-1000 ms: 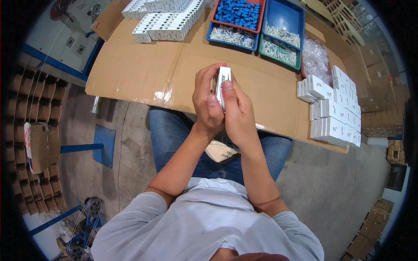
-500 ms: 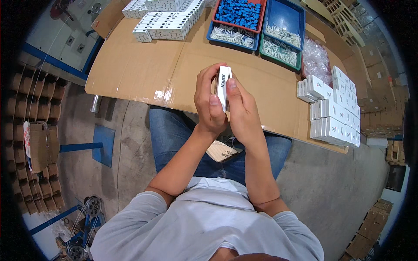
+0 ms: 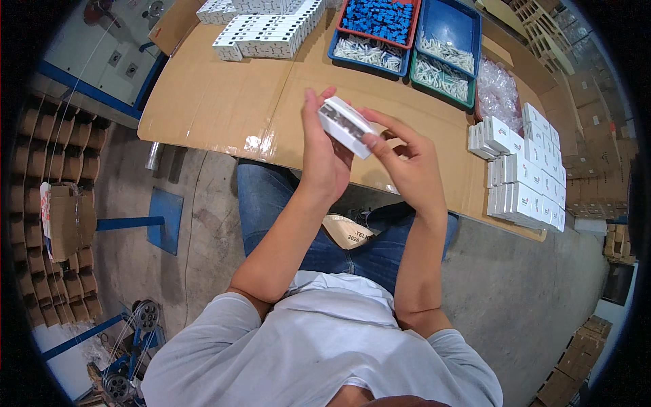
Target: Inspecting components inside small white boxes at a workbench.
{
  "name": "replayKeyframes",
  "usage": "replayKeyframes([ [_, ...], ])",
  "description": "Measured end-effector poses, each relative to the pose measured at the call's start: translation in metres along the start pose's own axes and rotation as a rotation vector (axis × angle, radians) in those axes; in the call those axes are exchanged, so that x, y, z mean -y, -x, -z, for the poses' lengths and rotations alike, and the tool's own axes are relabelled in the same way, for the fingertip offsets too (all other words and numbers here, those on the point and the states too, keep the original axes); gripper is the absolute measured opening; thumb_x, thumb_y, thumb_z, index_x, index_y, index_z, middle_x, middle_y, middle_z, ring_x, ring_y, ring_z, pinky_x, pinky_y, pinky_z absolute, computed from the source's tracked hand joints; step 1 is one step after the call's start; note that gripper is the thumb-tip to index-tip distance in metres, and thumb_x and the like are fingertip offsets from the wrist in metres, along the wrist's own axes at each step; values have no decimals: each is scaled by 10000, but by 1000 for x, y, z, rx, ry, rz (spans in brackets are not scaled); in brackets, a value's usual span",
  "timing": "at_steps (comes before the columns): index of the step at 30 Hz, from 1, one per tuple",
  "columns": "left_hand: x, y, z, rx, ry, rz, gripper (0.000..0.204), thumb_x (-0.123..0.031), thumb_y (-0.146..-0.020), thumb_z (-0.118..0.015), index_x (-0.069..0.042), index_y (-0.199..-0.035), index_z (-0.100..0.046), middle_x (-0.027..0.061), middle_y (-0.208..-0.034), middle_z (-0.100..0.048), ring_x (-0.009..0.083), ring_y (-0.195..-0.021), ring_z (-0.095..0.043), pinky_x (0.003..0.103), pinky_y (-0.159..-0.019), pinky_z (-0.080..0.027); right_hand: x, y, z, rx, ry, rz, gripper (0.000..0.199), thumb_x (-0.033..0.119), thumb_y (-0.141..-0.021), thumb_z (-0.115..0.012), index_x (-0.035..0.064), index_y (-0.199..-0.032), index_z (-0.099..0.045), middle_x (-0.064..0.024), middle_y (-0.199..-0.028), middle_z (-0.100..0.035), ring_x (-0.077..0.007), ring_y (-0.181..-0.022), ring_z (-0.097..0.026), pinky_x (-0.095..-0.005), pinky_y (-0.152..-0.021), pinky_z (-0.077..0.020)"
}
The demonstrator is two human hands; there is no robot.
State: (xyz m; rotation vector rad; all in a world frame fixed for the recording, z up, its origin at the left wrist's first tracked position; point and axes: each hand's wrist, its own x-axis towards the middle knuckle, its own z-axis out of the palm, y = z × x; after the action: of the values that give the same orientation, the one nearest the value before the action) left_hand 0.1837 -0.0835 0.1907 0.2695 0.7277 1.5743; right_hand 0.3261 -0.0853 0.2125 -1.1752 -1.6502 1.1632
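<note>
Between my hands, above the near part of the cardboard-covered table (image 3: 224, 115), is a small white box (image 3: 331, 127). One long face of it has a dark grey and silver strip; I cannot tell if that is print or contents showing. My left hand (image 3: 324, 163) cradles the box from beneath and from its left side, thumb along the left. My right hand (image 3: 415, 169) pinches the near right end of the box between thumb and fingers.
Stacked white boxes (image 3: 522, 176) stand at the table's right edge. White patterned boxes (image 3: 271, 37) fill the back left. Trays of blue parts (image 3: 376, 19) and white plugs (image 3: 366, 53) sit at the back, beside a blue tray (image 3: 447, 27) and clear plastic bags (image 3: 498, 91).
The box has turned from upright on edge to slanting, showing its dark-stripped face. My right hand has shifted right, its grip now at the box's near end; my left palm has opened under it.
</note>
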Motion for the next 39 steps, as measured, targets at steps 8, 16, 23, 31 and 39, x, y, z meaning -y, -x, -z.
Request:
replayKeyframes([
  [8,15,16,-8,243,-116,38,436,-329,-992,-584,-85,-1339,-483,61,-1219,-582,181,-1124,-594,382,-982,-507,-11,2,16,-237,-156,195,302,274,-988,-657,15,-1117,-743,-63,-991,-746,-95,-902,-623,-251,-780,-499],
  [16,24,22,-8,289,-172,-64,635,-307,-983,-596,-47,-1505,-345,96,-1325,-553,177,-1196,-580,351,-997,-507,-9,6,18,-309,-128,315,360,315,-997,-637,-13,-1097,-747,-80,-966,-764,-102,-874,-663,-255,-767,-526],
  [23,23,28,-13,292,-160,-103,700,-292,-964,-620,-43,-1533,-297,124,-1451,-468,201,-1303,-512,361,-1061,-462,-12,5,18,-306,-153,353,406,356,-995,-620,-20,-1079,-749,-100,-971,-763,-117,-876,-677,-263,-770,-535],
  [31,27,38,-19,290,-79,-174,774,-111,-905,-684,-53,-1557,-272,147,-1498,-409,204,-1338,-451,357,-1112,-395,-16,4,23,-214,-185,450,664,514,-1014,-489,-115,-1137,-662,-228,-1131,-704,-264,-1060,-679,-359,-919,-537],
  [39,30,48,-26,307,-122,-254,838,-145,-877,-716,-26,-1558,-243,169,-1507,-395,234,-1359,-432,377,-1138,-363,-16,4,21,-258,-238,535,731,579,-987,-473,-124,-1071,-657,-264,-1086,-692,-344,-1046,-684,-416,-919,-546],
])
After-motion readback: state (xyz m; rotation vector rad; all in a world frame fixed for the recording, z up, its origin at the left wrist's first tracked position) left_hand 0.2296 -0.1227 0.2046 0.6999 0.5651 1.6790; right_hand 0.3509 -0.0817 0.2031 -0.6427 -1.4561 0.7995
